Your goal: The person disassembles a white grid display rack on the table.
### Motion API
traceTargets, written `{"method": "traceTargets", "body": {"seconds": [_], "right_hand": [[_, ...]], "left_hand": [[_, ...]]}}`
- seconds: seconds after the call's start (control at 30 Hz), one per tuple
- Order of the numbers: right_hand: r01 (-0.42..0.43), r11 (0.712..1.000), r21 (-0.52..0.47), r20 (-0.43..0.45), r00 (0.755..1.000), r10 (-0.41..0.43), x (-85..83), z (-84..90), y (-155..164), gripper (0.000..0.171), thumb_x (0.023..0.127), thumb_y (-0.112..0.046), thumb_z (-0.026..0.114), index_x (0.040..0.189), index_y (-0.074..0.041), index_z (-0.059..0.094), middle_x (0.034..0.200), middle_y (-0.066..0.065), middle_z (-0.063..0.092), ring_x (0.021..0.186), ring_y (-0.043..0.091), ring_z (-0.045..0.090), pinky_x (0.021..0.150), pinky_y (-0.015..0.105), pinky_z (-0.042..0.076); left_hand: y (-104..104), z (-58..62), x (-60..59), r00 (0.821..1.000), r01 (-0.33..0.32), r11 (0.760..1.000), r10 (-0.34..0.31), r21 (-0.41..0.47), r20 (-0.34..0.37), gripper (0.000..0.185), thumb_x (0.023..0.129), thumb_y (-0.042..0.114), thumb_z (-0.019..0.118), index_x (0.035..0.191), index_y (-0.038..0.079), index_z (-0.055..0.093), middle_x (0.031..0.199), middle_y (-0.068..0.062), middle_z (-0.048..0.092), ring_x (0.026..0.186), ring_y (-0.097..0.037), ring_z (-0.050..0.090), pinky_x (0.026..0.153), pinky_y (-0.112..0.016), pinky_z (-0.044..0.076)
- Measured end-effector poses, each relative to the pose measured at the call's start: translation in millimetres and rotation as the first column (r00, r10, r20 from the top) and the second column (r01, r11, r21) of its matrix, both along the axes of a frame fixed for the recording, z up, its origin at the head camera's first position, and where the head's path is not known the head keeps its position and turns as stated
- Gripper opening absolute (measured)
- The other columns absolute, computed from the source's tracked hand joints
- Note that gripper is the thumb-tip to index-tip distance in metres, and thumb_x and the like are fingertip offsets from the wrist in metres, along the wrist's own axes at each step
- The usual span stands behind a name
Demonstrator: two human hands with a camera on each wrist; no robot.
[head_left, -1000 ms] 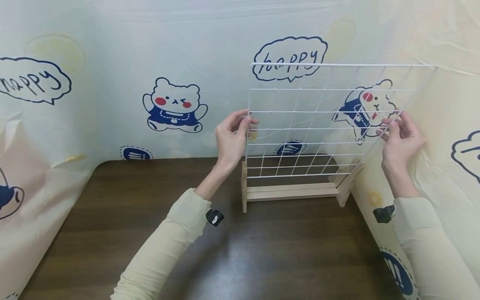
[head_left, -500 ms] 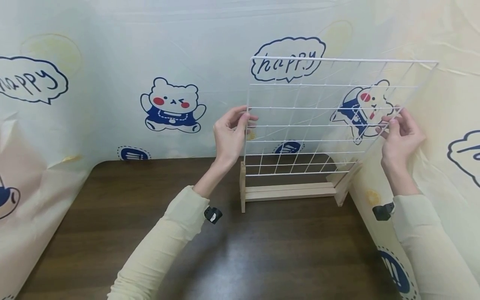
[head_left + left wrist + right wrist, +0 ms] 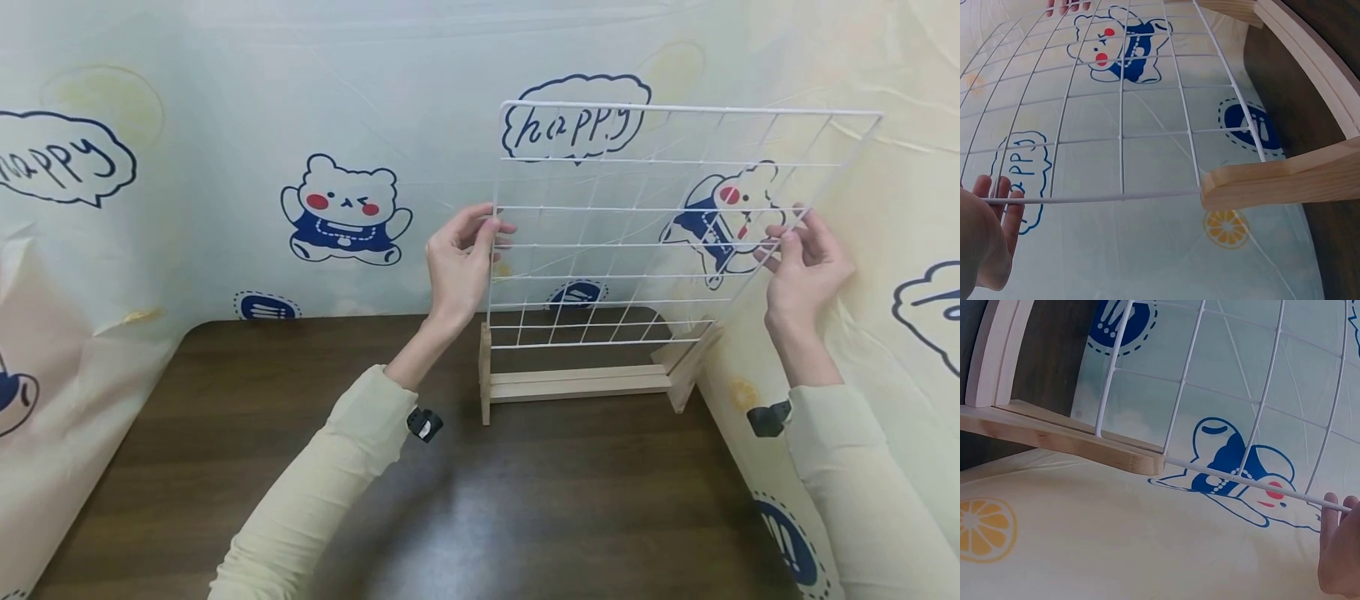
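Observation:
A white wire grid panel (image 3: 690, 107) stands tilted over a pale wooden stand (image 3: 577, 385), which has two end pieces joined by a crossbar. My left hand (image 3: 459, 271) pinches the panel's left side wire between thumb and fingers, about midway up. On the opposite side wire, my right hand (image 3: 810, 271) pinches at a similar height. The panel's lower part lies between the end pieces; in the left wrist view its side wire runs to the tip of one wooden end piece (image 3: 1272, 184). The right wrist view has its lower corner against the other wooden end piece (image 3: 1079, 440).
The stand rests near the back right of a dark brown wooden table (image 3: 225, 450). Patterned cloth (image 3: 345, 75) with bears and lettering hangs behind and along both sides, close to the stand's right end.
The panel's top edge has risen in the head view, and its lower edge sits slightly higher. Both hands have moved up a little with it, keeping their grip. The stand has stayed put.

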State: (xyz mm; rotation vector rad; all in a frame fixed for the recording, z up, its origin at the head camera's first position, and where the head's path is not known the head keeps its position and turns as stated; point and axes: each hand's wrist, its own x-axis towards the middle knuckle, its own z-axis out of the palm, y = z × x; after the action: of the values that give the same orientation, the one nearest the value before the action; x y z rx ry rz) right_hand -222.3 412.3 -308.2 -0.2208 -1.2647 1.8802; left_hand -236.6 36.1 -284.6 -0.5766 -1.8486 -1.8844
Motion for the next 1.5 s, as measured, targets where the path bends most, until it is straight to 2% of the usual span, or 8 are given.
{"method": "traceTargets", "body": {"seconds": [0.3,0.47,0.7,1.1,1.2,1.33,1.5], "right_hand": [[0.010,1.000,0.025,0.004,1.000,-0.010,1.1,5.3,-1,0.032,0.092,0.011,0.052,0.115,-0.002,0.069,0.087,0.012,0.070,0.074,0.018,0.068,0.065,0.032,0.055],[0.008,1.000,0.028,-0.002,1.000,-0.008,-0.4,11.6,-1,0.032,0.092,0.011,0.051,0.116,-0.002,0.068,0.086,0.012,0.069,0.077,0.018,0.068,0.065,0.030,0.056],[0.017,0.999,0.041,-0.015,1.000,-0.016,-1.5,19.5,1,0.032,0.092,0.012,0.051,0.114,-0.002,0.069,0.084,0.012,0.069,0.076,0.018,0.068,0.062,0.030,0.055],[0.002,1.000,0.000,0.018,1.000,-0.002,0.7,33.0,-4,0.032,0.093,0.010,0.052,0.115,-0.006,0.069,0.087,0.011,0.068,0.074,0.016,0.066,0.062,0.028,0.058],[0.005,1.000,0.010,0.016,1.000,-0.005,1.5,35.1,-4,0.032,0.093,0.010,0.051,0.115,-0.005,0.069,0.086,0.010,0.067,0.073,0.017,0.066,0.060,0.027,0.058],[0.006,1.000,0.010,0.018,1.000,-0.007,2.1,38.5,-4,0.032,0.093,0.010,0.051,0.114,-0.006,0.070,0.085,0.010,0.068,0.075,0.018,0.066,0.060,0.027,0.058],[0.002,1.000,0.019,0.009,1.000,-0.003,1.7,41.0,-4,0.032,0.093,0.010,0.052,0.114,-0.006,0.069,0.086,0.010,0.068,0.075,0.018,0.066,0.062,0.029,0.057]], "left_hand": [[2,5.9,0.0,1.000,-0.014,1.000,0.014,0.012,-0.021,0.019,0.096,0.001,0.057,0.112,-0.008,0.064,0.097,-0.022,0.071,0.083,-0.033,0.071,0.075,-0.049,0.057],[2,8.5,-0.8,0.999,-0.025,1.000,0.025,0.003,-0.032,0.019,0.096,0.001,0.057,0.112,-0.008,0.064,0.097,-0.022,0.072,0.083,-0.031,0.071,0.074,-0.045,0.058],[3,13.0,-2.8,0.998,-0.023,1.000,0.024,0.015,-0.051,0.019,0.096,-0.001,0.056,0.111,-0.010,0.064,0.096,-0.023,0.071,0.080,-0.029,0.072,0.072,-0.049,0.057],[4,22.4,-6.4,0.997,-0.037,0.999,0.036,-0.007,-0.074,0.020,0.097,0.004,0.057,0.113,-0.006,0.065,0.095,-0.019,0.073,0.078,-0.022,0.072,0.071,-0.041,0.059],[4,23.3,-7.4,0.997,-0.037,0.999,0.036,-0.010,-0.072,0.021,0.097,0.005,0.058,0.114,-0.005,0.065,0.095,-0.018,0.073,0.080,-0.027,0.072,0.071,-0.035,0.059],[4,25.3,-6.7,0.996,-0.030,1.000,0.031,0.003,-0.086,0.021,0.097,0.003,0.057,0.114,-0.007,0.064,0.094,-0.020,0.073,0.082,-0.035,0.071,0.071,-0.038,0.059],[4,19.0,-17.9,0.993,-0.024,0.999,0.026,0.021,-0.117,0.021,0.096,0.002,0.057,0.114,-0.006,0.065,0.093,-0.019,0.073,0.078,-0.027,0.072,0.068,-0.041,0.059]]}}
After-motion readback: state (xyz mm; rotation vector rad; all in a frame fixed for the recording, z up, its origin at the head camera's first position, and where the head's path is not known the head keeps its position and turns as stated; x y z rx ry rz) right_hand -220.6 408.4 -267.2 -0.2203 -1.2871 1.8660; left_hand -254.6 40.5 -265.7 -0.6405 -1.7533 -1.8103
